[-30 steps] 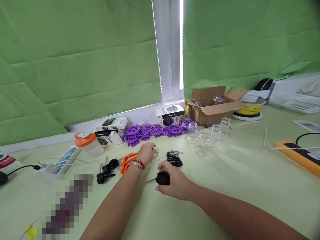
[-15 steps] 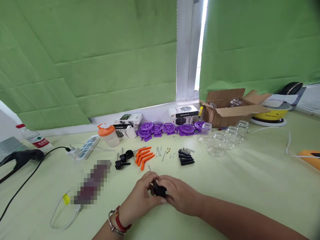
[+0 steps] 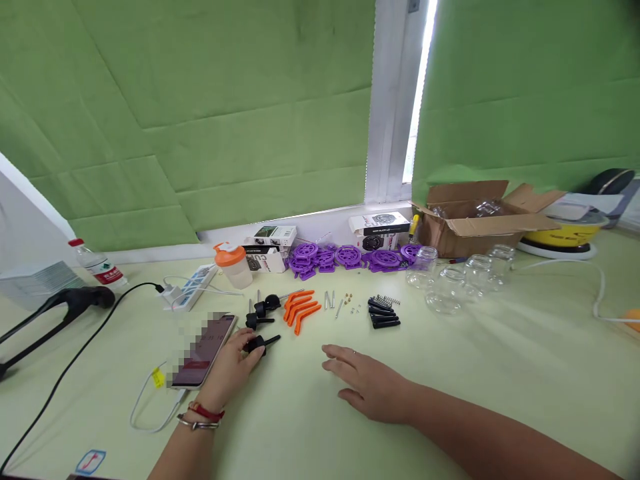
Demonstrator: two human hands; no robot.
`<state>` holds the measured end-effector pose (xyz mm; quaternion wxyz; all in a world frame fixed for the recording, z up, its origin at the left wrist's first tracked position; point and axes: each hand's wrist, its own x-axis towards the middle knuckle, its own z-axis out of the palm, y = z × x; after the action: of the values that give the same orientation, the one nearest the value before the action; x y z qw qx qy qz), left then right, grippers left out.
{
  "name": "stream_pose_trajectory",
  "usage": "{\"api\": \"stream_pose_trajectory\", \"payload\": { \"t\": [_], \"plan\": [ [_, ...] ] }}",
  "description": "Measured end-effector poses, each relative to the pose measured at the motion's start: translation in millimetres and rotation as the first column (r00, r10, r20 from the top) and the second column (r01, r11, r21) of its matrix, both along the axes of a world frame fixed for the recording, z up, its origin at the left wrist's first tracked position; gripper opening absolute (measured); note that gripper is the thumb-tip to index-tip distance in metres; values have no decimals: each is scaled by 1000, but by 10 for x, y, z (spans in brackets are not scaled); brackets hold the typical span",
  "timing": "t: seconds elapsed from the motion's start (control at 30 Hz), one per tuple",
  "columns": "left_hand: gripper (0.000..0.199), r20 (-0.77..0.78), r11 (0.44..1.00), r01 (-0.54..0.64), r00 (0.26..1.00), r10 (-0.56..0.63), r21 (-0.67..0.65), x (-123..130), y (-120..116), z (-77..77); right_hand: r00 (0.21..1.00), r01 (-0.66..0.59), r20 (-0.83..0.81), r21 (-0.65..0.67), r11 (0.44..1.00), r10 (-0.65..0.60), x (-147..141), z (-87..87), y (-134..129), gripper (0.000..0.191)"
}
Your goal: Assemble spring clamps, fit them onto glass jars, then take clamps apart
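At the phone's right side, my left hand [image 3: 235, 363] has its fingers and thumb closed around a black plastic part [image 3: 257, 344] at table level. A short stem sticks out of that part to the right, while the fingers cover its left side. Just behind it lie similar black parts [image 3: 260, 320] with thin metal rods. Orange bent levers [image 3: 300, 310] are to their right. My right hand [image 3: 367, 383] holds nothing, its fingers spread low over the table. Beyond it are black tapered tubes [image 3: 384, 315], springs [image 3: 387, 300] and metal pins [image 3: 330, 299].
Purple plastic frames [image 3: 349, 257] line the back, with printed boxes [image 3: 379, 230] behind them. Glass jars [image 3: 445, 293] and an open carton [image 3: 475, 233] stand right. On the left are a phone [image 3: 213, 350], a shaker bottle [image 3: 234, 267], a power strip [image 3: 197, 287] and cables.
My hands have parted. The left carried the black part from in front of me leftward, down beside the phone. My right hand let go of it and opened. The view shifted slightly left.
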<state>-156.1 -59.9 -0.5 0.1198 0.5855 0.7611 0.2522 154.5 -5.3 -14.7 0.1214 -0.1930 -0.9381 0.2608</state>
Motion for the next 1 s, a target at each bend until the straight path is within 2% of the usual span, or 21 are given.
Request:
{"api": "stream_pose_trajectory", "payload": {
  "t": [0.23, 0.37, 0.47, 0.5, 0.57, 0.6, 0.63, 0.7, 0.77, 0.8, 0.83, 0.9, 1.0],
  "plan": [
    [37, -93, 995, 96, 991, -95, 5, -5, 121, -31, 1000, -12, 27, -18, 1000, 13, 5, 9, 17, 51],
    [45, -247, 999, 42, 968, -34, 26, 31, 76, 8, 999, -21, 27, -23, 1000, 21, 12, 10, 43, 50],
    [45, -406, 988, 20, 913, 43, 150, 224, 43, 66, 999, -8, 53, 8, 1000, 7, 5, 13, 84, 47],
    [41, -419, 981, 61, 908, 22, 184, 338, 39, 77, 998, 3, 62, 22, 1000, -5, 8, 15, 101, 47],
    [36, -410, 954, 221, 904, -122, 204, 626, 44, 76, 997, 17, 77, 40, 999, -20, 38, 24, 130, 51],
    [37, -402, 926, 335, 883, -244, 175, 786, 52, 64, 997, 18, 78, 41, 999, -21, 71, 33, 135, 56],
    [41, -392, 872, 473, 832, -394, 128, 946, 62, 46, 997, 12, 72, 40, 999, -15, 115, 43, 131, 61],
    [67, -366, 684, 729, 641, -675, 17, 1232, 82, 5, 999, -16, 47, 37, 999, 14, 233, 72, 91, 69],
    [82, -337, 509, 858, 461, -821, -68, 1435, 99, -28, 998, -66, 26, 40, 997, 65, 362, 107, 15, 73],
    [84, -316, 436, 894, 386, -867, -102, 1500, 107, -37, 996, -88, 26, 40, 995, 87, 417, 125, -27, 74],
    [84, -294, 385, 913, 335, -895, -132, 1544, 114, -42, 995, -102, 27, 39, 994, 101, 462, 143, -68, 74],
    [83, -258, 333, 928, 284, -924, -171, 1582, 128, -39, 994, -109, 13, 46, 993, 109, 513, 173, -130, 74],
    [82, -232, 324, 926, 277, -932, -195, 1582, 149, -21, 994, -109, -17, 53, 993, 110, 524, 194, -163, 74]
  ]
}}
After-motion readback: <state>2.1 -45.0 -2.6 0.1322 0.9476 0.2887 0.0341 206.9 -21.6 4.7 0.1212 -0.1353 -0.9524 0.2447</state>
